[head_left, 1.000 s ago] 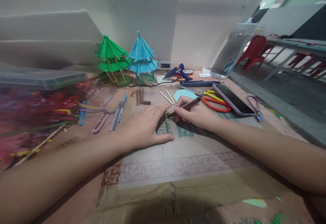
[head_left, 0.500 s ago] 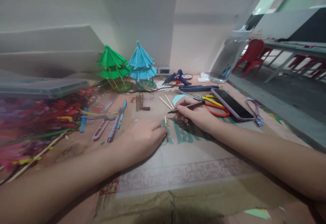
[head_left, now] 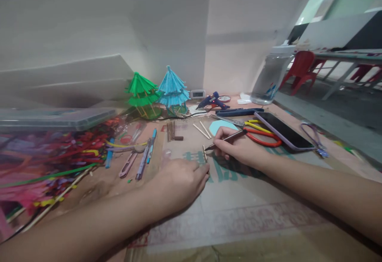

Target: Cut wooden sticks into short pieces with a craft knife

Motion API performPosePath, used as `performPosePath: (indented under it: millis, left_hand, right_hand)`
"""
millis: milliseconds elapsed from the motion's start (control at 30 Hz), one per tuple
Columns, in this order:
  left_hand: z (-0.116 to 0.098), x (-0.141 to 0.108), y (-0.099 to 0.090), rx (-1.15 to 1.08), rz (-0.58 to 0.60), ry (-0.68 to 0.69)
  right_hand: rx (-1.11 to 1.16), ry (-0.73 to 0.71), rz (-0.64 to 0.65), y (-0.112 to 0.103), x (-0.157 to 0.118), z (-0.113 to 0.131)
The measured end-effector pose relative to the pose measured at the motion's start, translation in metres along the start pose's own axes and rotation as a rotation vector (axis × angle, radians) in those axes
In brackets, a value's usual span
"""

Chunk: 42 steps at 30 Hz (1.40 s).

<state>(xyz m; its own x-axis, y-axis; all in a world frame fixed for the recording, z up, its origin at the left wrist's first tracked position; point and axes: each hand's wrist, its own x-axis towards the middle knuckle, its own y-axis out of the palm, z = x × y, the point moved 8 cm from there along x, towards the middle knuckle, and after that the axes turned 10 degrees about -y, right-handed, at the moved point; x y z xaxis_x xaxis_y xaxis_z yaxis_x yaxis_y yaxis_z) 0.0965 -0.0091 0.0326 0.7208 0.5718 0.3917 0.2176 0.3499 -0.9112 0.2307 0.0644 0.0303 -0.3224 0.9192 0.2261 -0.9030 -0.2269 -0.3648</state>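
Note:
Under the fingertips of my left hand point(head_left: 182, 180) is a short thin wooden stick point(head_left: 204, 153), brown along part of its length and pale elsewhere. A dark brown marker pen point(head_left: 228, 138) is gripped in my right hand point(head_left: 231, 144) like a writing pen, its tip touching or very close to the stick. The pen's brown cap point(head_left: 179, 138) lies on the cardboard beside several brown-coloured sticks point(head_left: 171, 131). Two pale sticks point(head_left: 201, 131) rest near a light blue paper piece point(head_left: 219, 127), just beyond my right hand.
Green point(head_left: 141, 95) and blue point(head_left: 174, 91) paper-roofed models stand by the wall, near a glue gun point(head_left: 213, 101). Scissors point(head_left: 262, 136), a phone point(head_left: 283, 131) and a water bottle point(head_left: 270, 77) are on the right. Pens point(head_left: 146, 154), a pink cutter point(head_left: 128, 165) and colourful scraps point(head_left: 59, 158) lie left.
The marker tip has come down to the stick, where before it hovered beyond it. My left fingers now sit nearer the stick's lower end. The camera view has tilted up and left.

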Motion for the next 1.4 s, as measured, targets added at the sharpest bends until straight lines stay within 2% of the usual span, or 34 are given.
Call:
performPosePath:
  millis: [167,400,600,833,1033,1133,1400]
  left_hand:
    - [-0.0011,-0.0003,0.0006,-0.029,-0.029,0.016]
    - [-0.0011,-0.0008,0.0031,-0.026,-0.048,0.03]
    - [0.0009,-0.0004,0.0071,-0.033,0.029,-0.011]
    - [-0.0005,0.0019,-0.0018,-0.041,-0.046,0.018]
    - [0.0016,0.0009,0.0009,-0.038,-0.013,-0.003]
    - [0.0009,0.0006,0.0016,-0.035,-0.015,0.005]
    - [-0.0004,0.0015,-0.0004,-0.028,-0.032,0.013]
  right_hand:
    - [-0.106,0.012,0.067,0.002,-0.0019,0.001]
    - [-0.107,0.011,0.126,0.0061,-0.0019,0.0019]
    - [-0.122,0.031,0.088,0.0047,-0.0007,0.0019]
    - [-0.086,0.052,0.01,0.0005,0.0001,-0.0031]
    - [-0.096,0.007,0.121,0.0069,-0.0019,0.0037]
    - [-0.101,0.002,0.133,0.0074,-0.0019,0.0053]
    - [-0.124,0.03,0.041,0.001,0.0004,-0.004]
